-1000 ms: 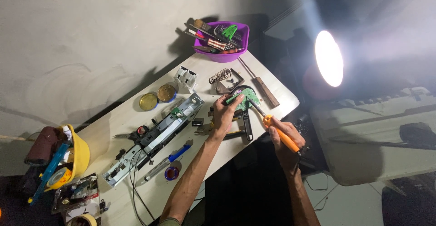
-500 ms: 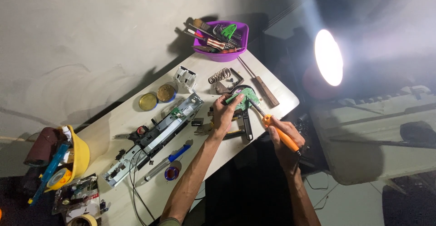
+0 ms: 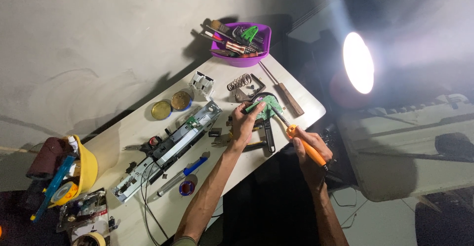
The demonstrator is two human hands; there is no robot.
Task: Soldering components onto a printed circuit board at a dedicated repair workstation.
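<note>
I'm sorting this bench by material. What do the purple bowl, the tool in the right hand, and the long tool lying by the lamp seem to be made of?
Purple bowl: likely plastic, with a uniform glossy colour. Soldering iron in the right hand: orange handle that looks like plastic or rubber, with a thin dark metal shaft. Long tool: brown handle that looks like wood, matte, with a slim grey metal shank.

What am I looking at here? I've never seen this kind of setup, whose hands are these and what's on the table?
This is one view from a camera worn on a person's head, looking down at their own bare hands. The left hand steadies a small green circuit board on the white table. The right hand holds an orange-handled soldering iron, its tip at the board. Around them lie a long metal frame, two round tins, a coil spring, a purple bowl of tools, and a yellow helmet. A bright lamp shines at right.
</note>
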